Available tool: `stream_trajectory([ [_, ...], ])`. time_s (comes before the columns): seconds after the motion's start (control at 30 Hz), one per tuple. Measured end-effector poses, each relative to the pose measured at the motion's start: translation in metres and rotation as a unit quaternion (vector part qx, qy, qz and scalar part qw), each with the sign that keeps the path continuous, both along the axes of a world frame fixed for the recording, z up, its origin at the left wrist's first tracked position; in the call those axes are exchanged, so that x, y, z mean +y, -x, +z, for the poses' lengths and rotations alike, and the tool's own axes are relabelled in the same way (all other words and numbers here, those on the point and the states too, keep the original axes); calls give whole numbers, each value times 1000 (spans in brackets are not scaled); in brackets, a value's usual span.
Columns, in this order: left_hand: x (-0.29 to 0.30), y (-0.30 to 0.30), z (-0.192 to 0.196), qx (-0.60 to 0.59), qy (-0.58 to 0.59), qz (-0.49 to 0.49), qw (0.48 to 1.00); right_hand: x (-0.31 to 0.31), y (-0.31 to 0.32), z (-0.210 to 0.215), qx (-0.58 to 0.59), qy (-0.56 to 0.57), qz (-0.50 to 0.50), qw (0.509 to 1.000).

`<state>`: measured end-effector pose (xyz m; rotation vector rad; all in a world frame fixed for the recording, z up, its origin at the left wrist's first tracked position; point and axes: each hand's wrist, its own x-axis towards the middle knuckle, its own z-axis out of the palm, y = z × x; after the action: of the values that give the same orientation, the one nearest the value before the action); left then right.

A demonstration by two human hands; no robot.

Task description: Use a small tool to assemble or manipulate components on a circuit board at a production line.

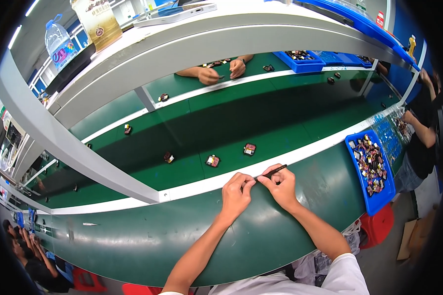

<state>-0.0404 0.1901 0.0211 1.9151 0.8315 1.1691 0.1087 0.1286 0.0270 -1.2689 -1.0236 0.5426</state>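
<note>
Over the near green worktop, just in front of the white rail, my two hands meet fingertip to fingertip. My left hand is closed in a pinch; the small dark bit at its fingertips is too tiny to name. In my right hand, also closed, lies a slim black pen-like tool, pointing up and to the right. Beyond the rail, small dark square parts with pink and yellow faces rest on the green belt. The nearest are one part and another part.
A blue tray heaped with similar small parts stands at the right. The white rail and a grey slanted post border the belt. Across it, another person's hands work near a blue bin. A shelf spans overhead.
</note>
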Motion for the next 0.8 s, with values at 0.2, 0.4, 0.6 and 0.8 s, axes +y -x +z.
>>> stream_trajectory([
  [0.2, 4, 1, -2, -14, 38, -20, 999, -4, 2, 8, -52, 24, -29, 998],
  [0.4, 3, 4, 6, -26, 50, -23, 998, -2, 0, 6, -13, 37, -17, 999],
  [0.6, 6, 4, 4, -32, 69, -35, 997, -2, -1, 6, 6, 37, -1, 999],
  [0.8, 3, 4, 1, -46, 69, -32, 996, -4, -2, 1, 19, 28, 7, 999],
])
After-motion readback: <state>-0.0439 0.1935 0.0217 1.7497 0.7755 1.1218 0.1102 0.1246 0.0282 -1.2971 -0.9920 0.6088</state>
